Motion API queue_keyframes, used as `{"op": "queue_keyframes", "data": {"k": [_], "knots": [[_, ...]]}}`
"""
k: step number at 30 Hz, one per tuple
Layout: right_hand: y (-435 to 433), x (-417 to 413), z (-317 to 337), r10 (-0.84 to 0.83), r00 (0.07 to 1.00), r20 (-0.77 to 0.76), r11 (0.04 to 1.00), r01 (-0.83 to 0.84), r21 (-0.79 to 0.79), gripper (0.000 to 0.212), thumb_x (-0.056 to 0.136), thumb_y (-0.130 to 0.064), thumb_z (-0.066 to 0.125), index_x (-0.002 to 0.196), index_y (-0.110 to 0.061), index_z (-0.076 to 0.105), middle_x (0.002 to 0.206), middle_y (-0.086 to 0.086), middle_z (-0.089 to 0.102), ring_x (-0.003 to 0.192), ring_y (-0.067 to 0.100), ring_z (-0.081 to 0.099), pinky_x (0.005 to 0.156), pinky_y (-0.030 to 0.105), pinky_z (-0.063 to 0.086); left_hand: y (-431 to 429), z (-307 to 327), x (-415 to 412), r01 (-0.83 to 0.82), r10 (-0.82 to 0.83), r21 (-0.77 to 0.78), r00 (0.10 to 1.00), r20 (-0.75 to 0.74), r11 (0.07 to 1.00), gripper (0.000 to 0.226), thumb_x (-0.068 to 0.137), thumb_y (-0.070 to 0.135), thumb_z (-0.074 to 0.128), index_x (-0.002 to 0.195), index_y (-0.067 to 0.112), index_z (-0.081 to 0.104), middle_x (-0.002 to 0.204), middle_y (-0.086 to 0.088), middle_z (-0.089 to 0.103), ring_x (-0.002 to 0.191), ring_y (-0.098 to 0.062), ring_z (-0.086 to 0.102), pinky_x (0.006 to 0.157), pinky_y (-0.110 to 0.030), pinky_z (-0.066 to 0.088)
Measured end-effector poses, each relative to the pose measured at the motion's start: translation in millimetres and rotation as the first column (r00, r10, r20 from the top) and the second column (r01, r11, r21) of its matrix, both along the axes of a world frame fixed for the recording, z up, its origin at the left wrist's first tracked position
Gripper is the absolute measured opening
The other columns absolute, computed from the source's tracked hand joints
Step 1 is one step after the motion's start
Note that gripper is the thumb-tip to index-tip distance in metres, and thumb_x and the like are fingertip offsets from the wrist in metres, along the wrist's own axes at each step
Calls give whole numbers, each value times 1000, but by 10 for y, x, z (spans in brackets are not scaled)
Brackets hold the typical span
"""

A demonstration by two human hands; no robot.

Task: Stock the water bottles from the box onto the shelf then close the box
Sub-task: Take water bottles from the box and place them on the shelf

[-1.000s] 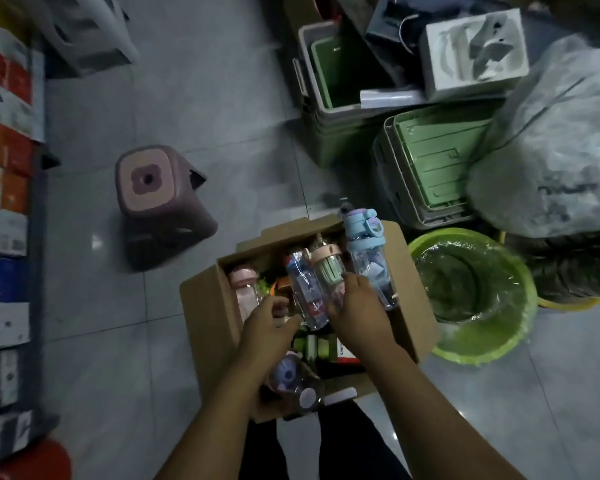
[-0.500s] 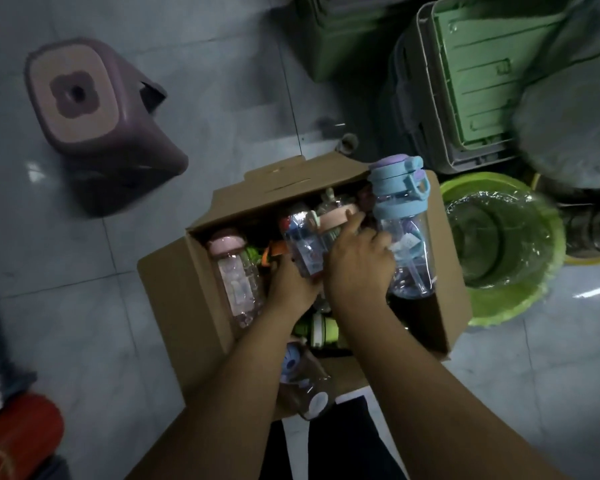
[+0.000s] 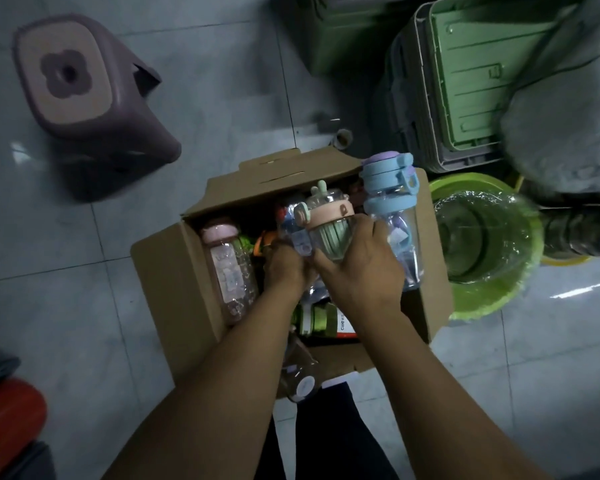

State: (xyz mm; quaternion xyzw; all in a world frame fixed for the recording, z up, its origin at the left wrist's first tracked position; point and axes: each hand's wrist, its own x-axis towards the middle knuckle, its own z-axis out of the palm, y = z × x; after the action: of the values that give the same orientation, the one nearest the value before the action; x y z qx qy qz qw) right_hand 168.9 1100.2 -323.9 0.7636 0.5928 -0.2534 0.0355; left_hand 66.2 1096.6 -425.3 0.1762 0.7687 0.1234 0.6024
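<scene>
Right hand (image 3: pixel 357 271) grips green bottle (image 3: pixel 331 237) | left hand (image 3: pixel 284 268) holds clear bottle (image 3: pixel 293 226) | both higher over box (image 3: pixel 160 271)

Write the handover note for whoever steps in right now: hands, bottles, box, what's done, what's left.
Left hand: grips the blue-printed bottle at the box mouth.
Right hand: grips the green bottle; blue-lidded bottle beside it.
Cardboard box: open; pink-lidded bottle and others inside.
Done: nothing visibly shelved; shelf out of view.
Left: shelve all bottles, close box.
</scene>
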Motion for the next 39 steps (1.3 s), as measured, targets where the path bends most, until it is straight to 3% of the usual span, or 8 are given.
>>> {"op": "queue_keyframes", "data": {"k": [4, 9, 14, 18, 23, 28, 32, 39], "knots": [[47, 12, 119, -200, 943, -265, 980, 191, -60, 66, 78, -50, 75, 127, -19, 43, 116, 0, 45, 90, 16, 54, 70, 34, 46, -159, 175, -160, 4, -4, 32, 1000, -19, 999, 123, 41, 101, 58, 135, 21, 52, 123, -8, 67, 107, -31, 68, 90, -48, 58], [-3, 47, 317, -424, 735, -529, 904, 310, -294, 57, 84, -41, 74, 130, -20, 47, 110, -5, 60, 97, 12, 63, 83, 39, 57, -281, 847, -513, -94, 96, -26, 994, 46, 995, 129, 56, 73, 86, 153, 9, 29, 137, -6, 63, 116, -30, 66, 98, -47, 56], [-180, -25, 731, -632, 494, -597, 773, 346, -532, 55, 73, -51, 59, 120, -23, 55, 122, 14, 62, 93, 25, 66, 66, 38, 58, -425, 1417, -859, -140, 133, 26, 974, 182, 990, 84, 76, 22, 89, 139, 19, 35, 113, -1, 67, 87, -17, 72, 70, -37, 62], [-384, -109, 1156, -681, 311, -663, 732, 278, -622, 53, 85, -52, 71, 125, -18, 63, 116, 12, 73, 99, 31, 74, 72, 40, 60, -499, 1887, -1075, -165, 130, 134, 962, 239, 977, 60, 78, 16, 87, 130, 13, 57, 108, -8, 75, 76, -10, 75, 59, -29, 60], [-637, -279, 1615, -619, 236, -749, 785, 204, -585, 65, 74, -38, 84, 129, -19, 55, 116, 12, 73, 97, 32, 75, 76, 45, 62, -626, 2430, -1342, -204, 108, 252, 930, 350, 946, 64, 66, 24, 90, 124, 23, 62, 112, -5, 75, 99, -28, 75, 81, -53, 63], [-764, -374, 1878, -520, 185, -834, 853, 153, -499, 59, 76, -42, 75, 130, -29, 58, 124, 12, 69, 105, 37, 72, 81, 62, 59, -906, 2760, -1582, -292, 122, 393, 907, 403, 872, 81, 57, 29, 93, 131, 24, 61, 120, -10, 74, 103, -32, 74, 77, -43, 60], [-775, -400, 2027, -408, 208, -889, 906, -26, -422, 60, 74, -36, 73, 131, -29, 57, 123, 13, 69, 101, 37, 73, 75, 53, 60, -1379, 2929, -1575, -493, 330, 472, 861, 387, 731, 90, 49, 30, 89, 134, 22, 59, 117, -11, 75, 96, -31, 76, 70, -39, 61], [-1208, -637, 2111, -217, 276, -936, 879, -362, -310, 60, 77, -38, 74, 133, -24, 57, 118, 13, 71, 96, 35, 74, 69, 42, 58, -2568, 2961, -1199, -812, 701, 471, 556, 446, 344, 48, 69, 16, 84, 115, 15, 70, 89, -5, 77, 75, -23, 74, 61, -34, 59]]}}
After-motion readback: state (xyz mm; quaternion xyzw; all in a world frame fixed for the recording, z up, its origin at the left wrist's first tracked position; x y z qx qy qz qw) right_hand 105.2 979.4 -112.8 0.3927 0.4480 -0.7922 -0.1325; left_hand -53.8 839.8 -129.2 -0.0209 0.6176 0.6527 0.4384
